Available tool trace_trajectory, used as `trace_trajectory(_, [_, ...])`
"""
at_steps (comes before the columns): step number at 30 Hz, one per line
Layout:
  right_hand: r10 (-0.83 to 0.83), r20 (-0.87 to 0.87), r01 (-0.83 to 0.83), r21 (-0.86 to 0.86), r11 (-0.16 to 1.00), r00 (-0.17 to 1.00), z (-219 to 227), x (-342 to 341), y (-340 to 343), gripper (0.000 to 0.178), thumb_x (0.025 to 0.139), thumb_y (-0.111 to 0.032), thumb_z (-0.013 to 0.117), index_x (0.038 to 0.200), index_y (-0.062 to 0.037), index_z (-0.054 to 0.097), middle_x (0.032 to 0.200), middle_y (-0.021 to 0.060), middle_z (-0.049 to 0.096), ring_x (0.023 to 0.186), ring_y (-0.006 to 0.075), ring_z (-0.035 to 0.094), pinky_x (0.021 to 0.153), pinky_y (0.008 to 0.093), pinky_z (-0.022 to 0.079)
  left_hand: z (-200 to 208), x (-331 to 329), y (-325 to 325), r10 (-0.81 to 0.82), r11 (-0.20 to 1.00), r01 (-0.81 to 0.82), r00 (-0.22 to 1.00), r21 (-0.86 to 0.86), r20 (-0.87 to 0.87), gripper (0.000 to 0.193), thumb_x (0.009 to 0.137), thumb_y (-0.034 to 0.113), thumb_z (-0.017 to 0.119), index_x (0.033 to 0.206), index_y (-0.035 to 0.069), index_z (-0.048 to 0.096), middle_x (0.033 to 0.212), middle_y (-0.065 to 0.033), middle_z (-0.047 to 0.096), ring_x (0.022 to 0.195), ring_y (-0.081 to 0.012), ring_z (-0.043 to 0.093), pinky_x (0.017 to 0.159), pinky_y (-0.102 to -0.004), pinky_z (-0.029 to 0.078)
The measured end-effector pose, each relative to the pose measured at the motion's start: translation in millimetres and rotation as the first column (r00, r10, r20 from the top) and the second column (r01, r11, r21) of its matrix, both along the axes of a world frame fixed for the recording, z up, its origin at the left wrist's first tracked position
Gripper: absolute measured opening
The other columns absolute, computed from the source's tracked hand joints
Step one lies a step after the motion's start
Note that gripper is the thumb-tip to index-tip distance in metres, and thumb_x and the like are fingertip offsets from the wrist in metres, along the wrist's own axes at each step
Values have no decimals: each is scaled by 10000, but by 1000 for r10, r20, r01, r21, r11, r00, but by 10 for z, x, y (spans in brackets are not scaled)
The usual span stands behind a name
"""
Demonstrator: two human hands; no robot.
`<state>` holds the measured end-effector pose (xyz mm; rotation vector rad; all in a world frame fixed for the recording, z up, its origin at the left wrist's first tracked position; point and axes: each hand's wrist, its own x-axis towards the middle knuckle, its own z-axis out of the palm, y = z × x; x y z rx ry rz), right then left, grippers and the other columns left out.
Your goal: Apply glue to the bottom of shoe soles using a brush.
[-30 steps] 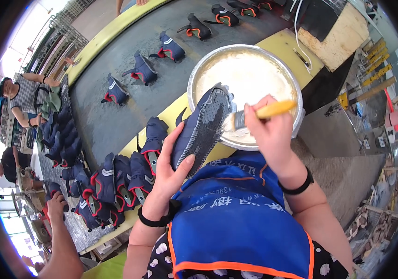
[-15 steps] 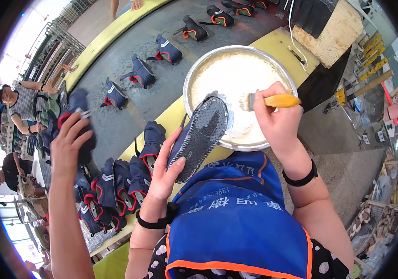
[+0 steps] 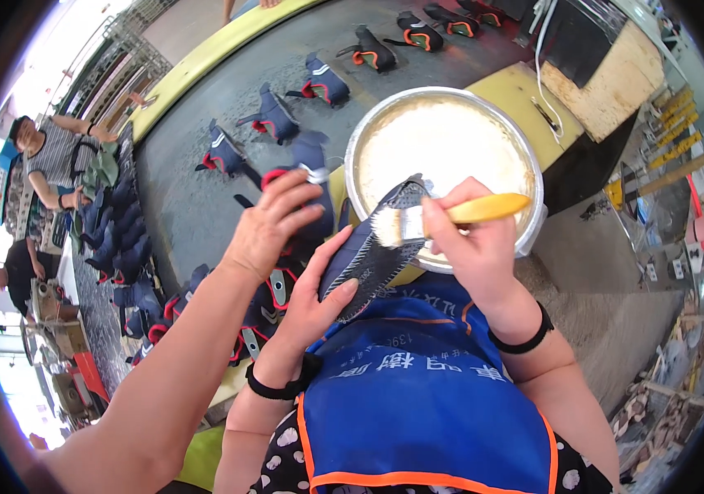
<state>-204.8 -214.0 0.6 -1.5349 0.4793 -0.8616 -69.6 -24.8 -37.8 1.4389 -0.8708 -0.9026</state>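
My left hand [image 3: 312,298] grips a dark blue shoe upper [image 3: 372,278], its dark grey stitched bottom turned up and tilted. In my right hand [image 3: 479,257] is a flat paintbrush [image 3: 487,209] with a yellow handle. Its pale bristles lie against the upper's bottom, near the stitched edge. Just beyond both hands stands a round metal basin [image 3: 351,165] of creamy white liquid [image 3: 442,144]. A co-worker's hand [image 3: 274,218], reaching in from the lower left, holds another blue upper [image 3: 311,152] close to my left hand.
A dark conveyor belt [image 3: 179,169] with yellow edges carries a spaced row of shoe uppers [image 3: 274,115]. More uppers [image 3: 142,300] are heaped at the left. Two people [image 3: 60,152] are further left. A white cable [image 3: 542,74] hangs by a wooden board [image 3: 627,78] at the right.
My right hand has brought the brush from over the basin left onto the shoe upper's bottom. The co-worker's hand has moved right with its upper, nearer my left hand.
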Motion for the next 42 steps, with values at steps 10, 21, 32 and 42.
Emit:
trace_trajectory(10, [-407,269,393,108,913,873,-457,-364,-660,169,1004,-152,547,860,-71,515,755,-6,512,591,46,442,525,194,344,-50,-131,93,-9,1000,4,988,-29,-155,674,955,225,608,1522,24,306,1424,-132,472,1325,-196,438,1119,-337,323])
trace_trajectory(21, [-463,137,444,148,884,876,-845,-346,-616,231,1027,-209,476,835,-83,503,714,-33,417,626,45,346,560,213,254,400,532,193,55,885,-386,641,-260,-766,649,942,438,478,1417,-2,444,1298,-241,577,979,-311,648,772,-423,580])
trace_trajectory(32, [-498,75,487,129,864,864,-799,-275,-599,215,1026,-182,462,833,-88,470,711,-37,384,581,44,307,536,206,239,-393,3341,475,929,300,-832,143,467,-341,433,813,219,758,1188,99,577,1138,-114,601,966,-291,631,792,-461,586])
trace_trajectory(42, [-578,-57,576,-45,816,814,-899,-289,-628,218,1010,-191,492,817,-89,478,750,-49,386,603,23,297,512,180,245,-1636,3971,865,794,-14,-892,264,451,547,815,800,246,751,1521,226,372,1461,-190,443,1297,-355,500,1084,-380,427])
